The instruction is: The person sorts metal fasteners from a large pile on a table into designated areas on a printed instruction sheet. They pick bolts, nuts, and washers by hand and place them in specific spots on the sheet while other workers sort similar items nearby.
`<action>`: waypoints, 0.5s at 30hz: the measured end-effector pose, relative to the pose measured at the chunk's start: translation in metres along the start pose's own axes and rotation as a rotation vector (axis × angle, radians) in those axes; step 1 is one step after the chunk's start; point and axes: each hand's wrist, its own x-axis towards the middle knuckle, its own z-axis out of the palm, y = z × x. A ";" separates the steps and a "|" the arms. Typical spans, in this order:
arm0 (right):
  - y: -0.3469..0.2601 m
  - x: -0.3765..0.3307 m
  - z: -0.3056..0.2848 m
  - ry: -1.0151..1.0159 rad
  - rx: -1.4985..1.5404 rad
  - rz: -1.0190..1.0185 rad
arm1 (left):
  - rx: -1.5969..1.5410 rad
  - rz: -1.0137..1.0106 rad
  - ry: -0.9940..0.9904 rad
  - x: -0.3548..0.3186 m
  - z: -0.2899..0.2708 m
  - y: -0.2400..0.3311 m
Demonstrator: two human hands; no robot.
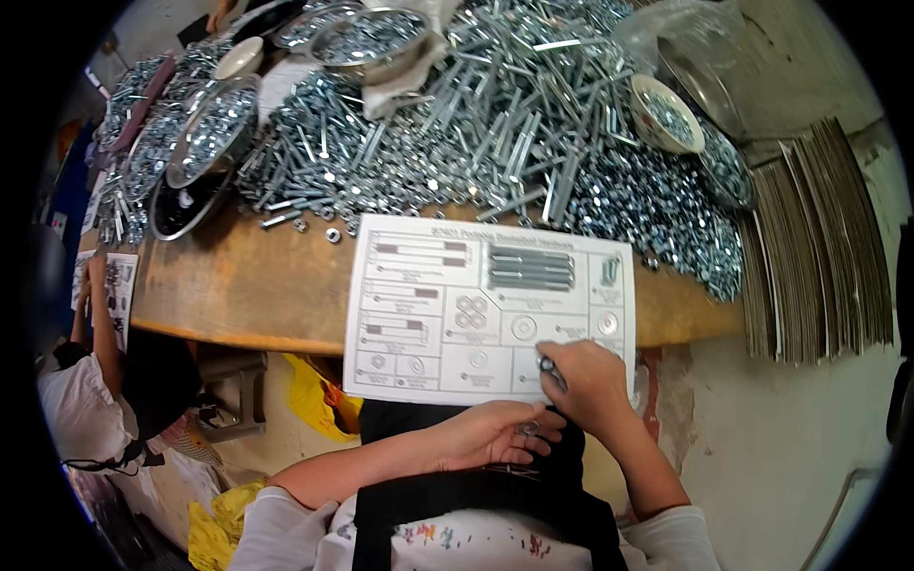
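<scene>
A white printed hardware card [400,388] lies at the table's front edge, divided into boxes with outline drawings. Several long metal bolts [531,269] lie side by side in its upper middle box, and small bluish metal pieces [609,271] are in the upper right one. Over the card's lower right boxes, my right hand [592,383] is closed, with small metal nuts [546,365] showing at its thumb and fingertips. Just below the card, my left hand [500,436] is turned palm up, its fingers curled around small shiny metal pieces [526,430] too small to make out exactly.
Heaped bolts [514,114] and dark nuts [657,209] cover the wooden table [238,295]. Metal bowls [371,48] and a cream bowl [666,114] stand among them. Stacked cardboard [809,247] is at right. Another person [90,390] works at left.
</scene>
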 end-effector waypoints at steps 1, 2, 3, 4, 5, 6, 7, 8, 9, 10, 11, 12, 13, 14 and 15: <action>-0.002 -0.002 0.001 -0.017 -0.018 -0.002 | 0.029 0.019 0.001 -0.008 0.005 0.009; -0.003 -0.002 0.001 -0.033 -0.039 -0.009 | 0.066 0.088 0.038 -0.017 0.011 0.024; -0.005 0.000 -0.002 -0.047 -0.067 -0.013 | 0.104 0.155 0.070 -0.026 0.014 0.046; -0.008 0.005 -0.007 -0.096 -0.054 0.012 | 0.096 0.282 0.089 -0.032 0.009 0.069; -0.013 0.010 -0.016 -0.147 -0.046 0.040 | 0.048 0.410 0.146 -0.040 0.012 0.101; -0.014 0.017 -0.023 -0.200 -0.038 0.070 | 0.070 0.587 0.272 -0.050 0.023 0.138; -0.011 0.025 -0.029 -0.186 -0.040 0.083 | 0.242 0.743 0.300 -0.060 0.031 0.181; -0.007 0.037 -0.035 -0.176 -0.029 0.080 | 0.261 0.838 0.270 -0.075 0.036 0.221; -0.004 0.049 -0.039 -0.170 -0.025 0.084 | 0.301 0.955 0.334 -0.079 0.042 0.261; -0.003 0.068 -0.044 -0.115 -0.041 0.037 | 0.330 1.014 0.405 -0.086 0.049 0.296; 0.000 0.089 -0.044 -0.078 -0.016 0.012 | 0.359 1.067 0.468 -0.090 0.055 0.329; -0.001 0.113 -0.041 -0.042 0.023 -0.002 | 0.368 1.110 0.528 -0.099 0.055 0.362; -0.002 0.136 -0.036 -0.012 0.061 -0.009 | 0.371 1.146 0.587 -0.106 0.051 0.382; 0.001 0.156 -0.028 0.007 0.095 -0.027 | 0.511 1.154 0.730 -0.108 0.054 0.385; 0.005 0.174 -0.014 0.023 0.133 -0.045 | 0.651 1.152 0.877 -0.111 0.059 0.386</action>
